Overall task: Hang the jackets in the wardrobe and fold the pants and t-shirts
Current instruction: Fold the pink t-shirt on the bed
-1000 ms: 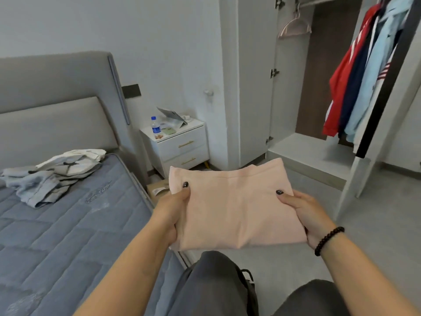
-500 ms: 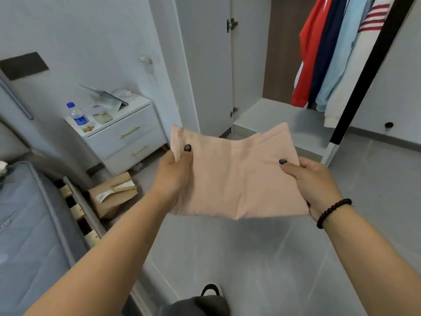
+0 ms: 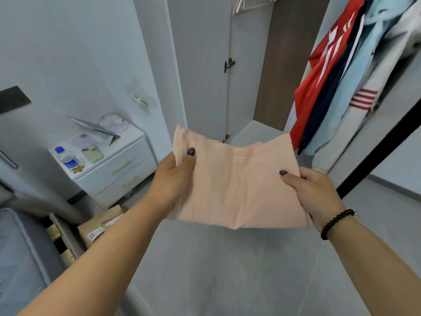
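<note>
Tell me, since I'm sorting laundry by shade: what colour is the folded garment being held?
The folded garment is pale peach-pink, plain; head view.

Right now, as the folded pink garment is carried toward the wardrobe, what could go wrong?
1. The left hand and right hand grip only the side edges of the folded pink garment, so its unsupported middle may sag and the fold could open.
2. The hanging jackets reach low over the wardrobe shelf and might brush the garment as it is set down.
</note>
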Demonstrator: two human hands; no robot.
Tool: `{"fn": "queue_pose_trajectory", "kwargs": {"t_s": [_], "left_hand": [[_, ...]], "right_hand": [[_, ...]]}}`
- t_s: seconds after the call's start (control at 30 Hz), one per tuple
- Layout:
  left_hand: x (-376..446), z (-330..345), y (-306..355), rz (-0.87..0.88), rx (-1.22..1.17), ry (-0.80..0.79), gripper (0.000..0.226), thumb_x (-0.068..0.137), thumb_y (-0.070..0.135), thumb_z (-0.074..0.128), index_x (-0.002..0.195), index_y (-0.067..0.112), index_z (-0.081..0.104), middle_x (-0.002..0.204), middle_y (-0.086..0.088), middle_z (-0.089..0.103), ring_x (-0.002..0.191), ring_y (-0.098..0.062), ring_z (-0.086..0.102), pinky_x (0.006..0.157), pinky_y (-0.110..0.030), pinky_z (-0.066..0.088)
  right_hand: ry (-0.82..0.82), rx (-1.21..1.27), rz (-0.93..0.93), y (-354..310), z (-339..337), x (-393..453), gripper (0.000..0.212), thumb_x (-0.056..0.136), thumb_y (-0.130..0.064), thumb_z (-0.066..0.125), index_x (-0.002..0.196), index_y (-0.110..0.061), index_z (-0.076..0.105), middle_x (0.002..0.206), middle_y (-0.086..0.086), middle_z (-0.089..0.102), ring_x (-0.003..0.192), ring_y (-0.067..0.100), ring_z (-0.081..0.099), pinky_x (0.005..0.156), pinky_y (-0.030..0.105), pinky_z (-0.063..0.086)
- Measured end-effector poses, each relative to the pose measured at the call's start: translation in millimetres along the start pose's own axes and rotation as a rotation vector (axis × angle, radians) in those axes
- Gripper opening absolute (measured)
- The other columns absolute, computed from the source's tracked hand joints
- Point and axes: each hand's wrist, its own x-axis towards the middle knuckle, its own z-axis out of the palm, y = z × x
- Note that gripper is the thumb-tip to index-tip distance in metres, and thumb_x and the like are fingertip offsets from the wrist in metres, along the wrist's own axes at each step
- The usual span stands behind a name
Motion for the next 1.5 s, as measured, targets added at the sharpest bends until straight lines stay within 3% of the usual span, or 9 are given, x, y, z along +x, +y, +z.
{"fn": "queue_pose_trajectory", "kwargs": {"t_s": [0.27,0.4,0.53,0.7,0.83,1.13,1.2,1.33,1.5], "left_hand": [[46.0,-49.2,153.8,0.046,-0.105,-0.062,0.02,0.096,0.039,0.054,0.095,0.024,0.068,0.092,0.002,0.075,0.088,-0.02,0.07,0.079,-0.039,0.057],[62.9,-63.3,203.3,0.142,-0.095,-0.088,0.016,0.099,0.028,0.051,0.093,0.026,0.066,0.089,0.008,0.072,0.086,-0.013,0.068,0.067,-0.028,0.049],[77.1,-67.3,241.4,0.255,-0.028,-0.07,0.019,0.098,0.027,0.05,0.088,0.021,0.065,0.084,0.007,0.069,0.078,-0.011,0.064,0.062,-0.025,0.043],[113.2,-47.8,287.3,0.283,-0.018,-0.083,0.02,0.097,0.028,0.051,0.091,0.016,0.066,0.091,0.0,0.07,0.085,-0.018,0.064,0.066,-0.028,0.046],[154.4,-11.1,318.3,0.316,0.0,-0.101,0.019,0.097,0.027,0.051,0.093,0.017,0.067,0.094,-0.001,0.072,0.09,-0.021,0.066,0.076,-0.033,0.051],[270.0,59.2,401.3,0.353,0.04,-0.041,0.032,0.088,0.033,0.061,0.09,0.002,0.068,0.09,-0.014,0.072,0.085,-0.028,0.068,0.074,-0.037,0.049],[294.2,66.4,416.9,0.378,0.047,-0.038,0.026,0.091,0.028,0.061,0.09,0.003,0.07,0.09,-0.011,0.074,0.086,-0.029,0.069,0.076,-0.04,0.054],[340.6,74.2,437.4,0.409,0.051,-0.055,0.017,0.092,0.022,0.061,0.089,0.011,0.072,0.085,-0.002,0.076,0.082,-0.021,0.072,0.067,-0.029,0.058],[413.8,83.4,463.2,0.447,0.082,-0.073,0.02,0.094,0.022,0.059,0.088,0.009,0.072,0.085,-0.004,0.076,0.069,-0.013,0.071,0.051,-0.017,0.051]], "right_hand": [[0.089,-0.145,-0.185,-195.0,15.2,6.2,0.008,0.089,-0.018,0.064,0.083,-0.021,0.069,0.093,0.005,0.071,0.084,0.023,0.065,0.078,0.037,0.053],[0.124,-0.28,-0.322,-262.0,21.3,20.8,0.013,0.089,-0.017,0.062,0.081,-0.011,0.069,0.09,0.009,0.069,0.073,0.016,0.059,0.067,0.028,0.047],[0.164,-0.388,-0.419,-304.0,16.9,40.9,0.026,0.088,-0.017,0.062,0.083,0.008,0.063,0.082,0.022,0.061,0.072,0.022,0.052,0.066,0.03,0.038],[0.244,-0.432,-0.502,-350.0,-1.4,79.3,0.027,0.086,-0.019,0.064,0.087,0.008,0.066,0.094,0.025,0.065,0.072,0.024,0.054,0.069,0.034,0.046],[0.293,-0.473,-0.543,-384.4,-11.8,136.8,0.024,0.084,-0.02,0.063,0.079,0.004,0.065,0.084,0.021,0.066,0.082,0.037,0.062,0.069,0.037,0.049],[0.235,-0.473,-0.606,-477.2,-42.6,278.6,0.023,0.087,-0.013,0.062,0.064,-0.016,0.065,0.069,0.002,0.062,0.067,0.015,0.054,0.054,0.024,0.037],[0.235,-0.519,-0.623,-500.4,-44.2,310.7,0.015,0.086,-0.015,0.064,0.077,-0.004,0.07,0.077,0.01,0.065,0.07,0.017,0.054,0.055,0.024,0.037],[0.241,-0.623,-0.695,-542.7,-41.8,358.7,0.024,0.087,-0.017,0.061,0.079,0.006,0.064,0.074,0.011,0.057,0.068,0.02,0.048,0.053,0.026,0.032],[0.249,-0.722,-0.809,-595.6,-36.6,409.8,0.016,0.089,-0.022,0.062,0.078,-0.012,0.068,0.079,0.003,0.064,0.076,0.019,0.056,0.057,0.026,0.038]]}}
